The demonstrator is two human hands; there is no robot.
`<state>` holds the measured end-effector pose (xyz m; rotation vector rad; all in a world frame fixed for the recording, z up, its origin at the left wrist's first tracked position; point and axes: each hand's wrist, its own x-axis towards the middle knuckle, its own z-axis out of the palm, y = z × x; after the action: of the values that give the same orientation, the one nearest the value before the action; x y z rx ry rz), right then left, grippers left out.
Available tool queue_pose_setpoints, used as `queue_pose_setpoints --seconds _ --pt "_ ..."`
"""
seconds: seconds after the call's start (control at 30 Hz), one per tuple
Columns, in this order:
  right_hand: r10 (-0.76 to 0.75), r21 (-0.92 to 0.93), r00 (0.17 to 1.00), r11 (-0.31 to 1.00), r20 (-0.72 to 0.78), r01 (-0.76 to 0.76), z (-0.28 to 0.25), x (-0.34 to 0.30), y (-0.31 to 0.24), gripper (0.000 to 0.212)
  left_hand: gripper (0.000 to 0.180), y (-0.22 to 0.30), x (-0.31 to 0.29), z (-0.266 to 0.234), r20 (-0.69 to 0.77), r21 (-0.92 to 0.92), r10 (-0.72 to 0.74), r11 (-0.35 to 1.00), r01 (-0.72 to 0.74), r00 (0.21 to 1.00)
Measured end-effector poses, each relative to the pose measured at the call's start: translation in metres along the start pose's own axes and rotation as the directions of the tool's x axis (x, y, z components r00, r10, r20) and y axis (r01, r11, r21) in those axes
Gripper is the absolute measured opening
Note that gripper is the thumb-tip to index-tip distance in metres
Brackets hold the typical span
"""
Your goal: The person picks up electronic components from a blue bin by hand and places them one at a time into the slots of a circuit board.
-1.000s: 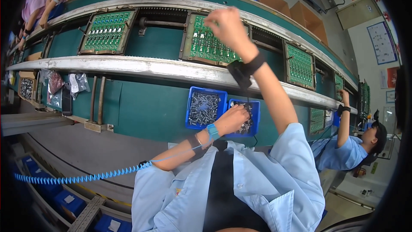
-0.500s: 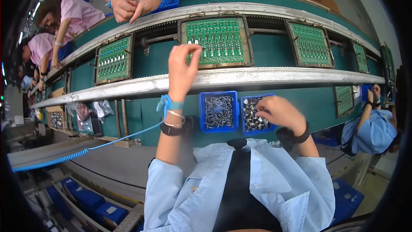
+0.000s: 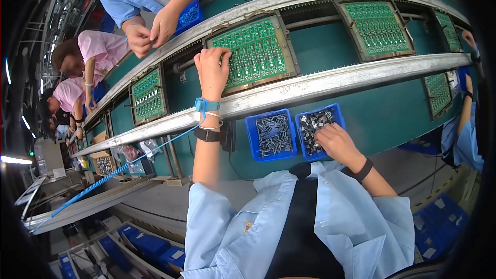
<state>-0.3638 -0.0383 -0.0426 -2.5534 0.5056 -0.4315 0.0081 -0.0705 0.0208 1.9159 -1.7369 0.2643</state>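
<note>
My left hand is over the left edge of a green circuit board panel in a metal frame. Its thumb and fingers are curled together, and whatever they may hold is hidden. A blue wristband with a coiled cord circles that wrist. My right hand dips its closed fingertips into a blue bin of small black and silver parts; I cannot make out anything between them. Beside it stands another blue bin, filled with small grey cylindrical parts.
A metal rail runs between the bins and the boards. More framed panels stand at left and right. Across the line, a co-worker's hands are close together near a blue bin. A coiled blue cord stretches leftward.
The whole view has tilted and shifted. My right hand's fingers have gone lower among the bin's parts. My left hand remains at the same panel, now nearer its left edge.
</note>
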Motion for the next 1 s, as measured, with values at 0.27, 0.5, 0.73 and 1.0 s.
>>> queue_pose_setpoints --seconds 0.27,0.5,0.73,1.0 --pt "-0.016 0.026 0.997 1.0 -0.072 0.017 0.0024 0.0 0.0001 0.011 0.001 -0.0028 0.0054 0.0021 -0.017 0.095 0.052 0.994 -0.05 0.999" --pt "0.072 0.125 0.983 0.991 -0.168 -0.052 0.0031 -0.0003 -0.0018 0.01 0.004 -0.0048 0.0042 0.0002 0.01 0.11 0.114 0.987 -0.115 0.993" --pt "0.059 0.085 0.981 0.995 -0.186 -0.044 0.0032 -0.001 -0.0005 0.012 0.004 -0.0052 0.0019 0.0038 -0.015 0.133 0.134 0.982 -0.131 0.991" --pt "0.042 0.066 0.975 0.997 -0.22 -0.028 -0.0018 0.0028 -0.004 0.013 0.004 -0.009 0.0008 0.002 -0.007 0.108 0.152 0.983 -0.151 0.988"
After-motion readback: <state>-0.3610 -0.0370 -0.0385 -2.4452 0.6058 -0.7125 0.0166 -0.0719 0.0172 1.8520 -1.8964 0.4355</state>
